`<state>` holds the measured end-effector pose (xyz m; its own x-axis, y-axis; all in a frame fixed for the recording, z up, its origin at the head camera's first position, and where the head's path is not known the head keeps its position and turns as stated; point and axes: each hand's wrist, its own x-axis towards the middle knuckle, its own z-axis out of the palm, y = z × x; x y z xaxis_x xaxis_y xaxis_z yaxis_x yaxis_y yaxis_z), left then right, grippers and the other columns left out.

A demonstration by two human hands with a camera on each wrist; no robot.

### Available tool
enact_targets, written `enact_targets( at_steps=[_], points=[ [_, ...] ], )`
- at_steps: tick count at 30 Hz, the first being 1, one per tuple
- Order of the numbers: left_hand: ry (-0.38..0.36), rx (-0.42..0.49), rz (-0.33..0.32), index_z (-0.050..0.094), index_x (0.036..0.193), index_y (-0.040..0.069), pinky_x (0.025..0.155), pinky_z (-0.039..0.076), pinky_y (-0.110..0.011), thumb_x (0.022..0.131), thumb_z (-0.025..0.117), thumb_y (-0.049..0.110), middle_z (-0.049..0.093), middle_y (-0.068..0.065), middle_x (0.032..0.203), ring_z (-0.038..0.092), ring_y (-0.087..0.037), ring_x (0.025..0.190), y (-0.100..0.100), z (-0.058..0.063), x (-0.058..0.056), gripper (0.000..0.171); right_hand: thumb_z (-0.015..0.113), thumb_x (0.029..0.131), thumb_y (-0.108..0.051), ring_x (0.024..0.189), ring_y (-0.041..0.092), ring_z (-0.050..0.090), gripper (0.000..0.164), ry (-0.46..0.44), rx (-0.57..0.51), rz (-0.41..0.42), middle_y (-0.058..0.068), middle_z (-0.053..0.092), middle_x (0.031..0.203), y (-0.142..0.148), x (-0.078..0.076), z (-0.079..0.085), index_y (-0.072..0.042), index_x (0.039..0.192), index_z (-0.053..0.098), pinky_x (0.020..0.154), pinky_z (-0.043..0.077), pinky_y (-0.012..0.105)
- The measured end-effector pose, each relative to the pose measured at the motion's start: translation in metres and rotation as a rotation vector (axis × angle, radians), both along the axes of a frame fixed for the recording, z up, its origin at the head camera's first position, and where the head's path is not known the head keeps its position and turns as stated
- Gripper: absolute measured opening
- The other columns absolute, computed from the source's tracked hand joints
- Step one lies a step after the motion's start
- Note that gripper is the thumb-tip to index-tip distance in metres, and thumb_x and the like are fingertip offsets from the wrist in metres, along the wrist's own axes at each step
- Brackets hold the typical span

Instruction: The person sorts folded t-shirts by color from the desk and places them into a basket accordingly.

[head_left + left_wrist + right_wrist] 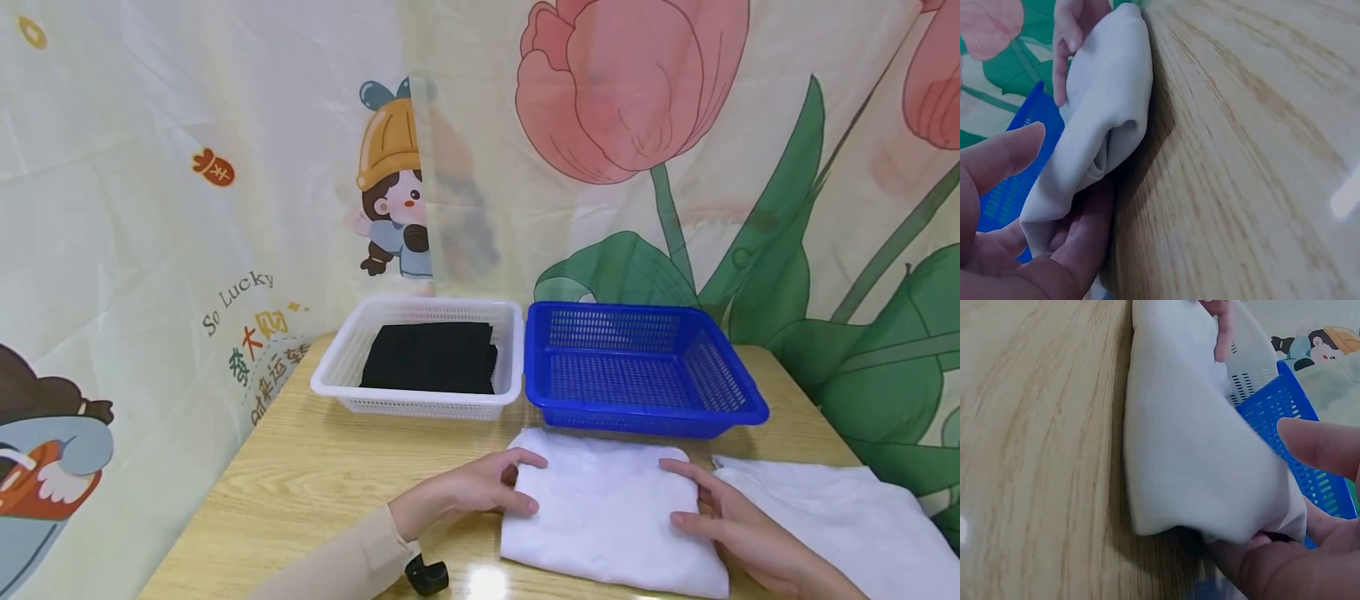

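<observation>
A folded white cloth (pixel 600 508) lies at the front of the table, its layered, rolled edge showing in the left wrist view. My left hand (pixel 487 483) grips its left side, with fingers (pixel 1088 234) tucked beneath the cloth and the thumb above. On the opposite side my right hand (pixel 731 512) holds the cloth the same way, some fingers hidden under it. In the right wrist view the cloth's near corner (pixel 1210 487) looks slightly raised off the wood. Whether the whole piece is lifted, I cannot tell.
Behind the cloth stands a blue basket (pixel 637 408). Left of it, a white basket (pixel 420 404) holds folded black cloth (pixel 427 358). Another white cloth (pixel 832 517) lies at the table's right. A small black object (pixel 426 575) is beside the left sleeve. Printed curtains hang behind.
</observation>
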<state>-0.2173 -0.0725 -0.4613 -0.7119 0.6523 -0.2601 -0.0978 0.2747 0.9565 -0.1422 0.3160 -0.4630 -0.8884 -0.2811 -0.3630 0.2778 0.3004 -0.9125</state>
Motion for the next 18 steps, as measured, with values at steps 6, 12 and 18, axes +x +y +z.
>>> enact_targets(
  at_steps=[6, 12, 18],
  points=[
    [-0.003, -0.009, 0.031, 0.065, 0.139, 0.018, 0.082, 0.051, -0.030, 0.088, 0.083, -0.004, 0.062, -0.008, 0.102, 0.058, -0.020, 0.096, 0.005, -0.006, -0.002, 0.059, 0.071, 0.103, -0.017, 0.151, 0.044, 0.023, 0.082, 0.052, -0.049, 0.045, 0.028, 0.003, 0.172, -0.005, 0.001, -0.007, -0.008, 0.168, 0.023, 0.098, 0.048, 0.020],
    [-0.029, 0.022, 0.020, 0.061, 0.145, 0.018, 0.099, 0.055, -0.036, 0.086, 0.082, -0.008, 0.069, -0.008, 0.119, 0.064, -0.021, 0.109, 0.006, -0.007, -0.001, 0.067, 0.075, 0.100, -0.017, 0.156, 0.048, 0.009, 0.083, 0.073, -0.029, 0.022, 0.028, 0.000, 0.174, -0.007, 0.000, -0.008, -0.007, 0.168, 0.026, 0.103, 0.043, 0.017],
    [0.048, -0.069, 0.005, 0.065, 0.142, 0.027, 0.116, 0.043, -0.048, 0.086, 0.088, 0.004, 0.061, -0.003, 0.137, 0.054, -0.021, 0.127, 0.009, -0.004, 0.001, 0.065, 0.076, 0.100, -0.018, 0.157, 0.053, -0.001, 0.084, 0.056, 0.011, -0.009, 0.029, -0.001, 0.174, -0.011, -0.001, -0.009, -0.008, 0.167, 0.028, 0.123, 0.016, 0.072]
  ],
)
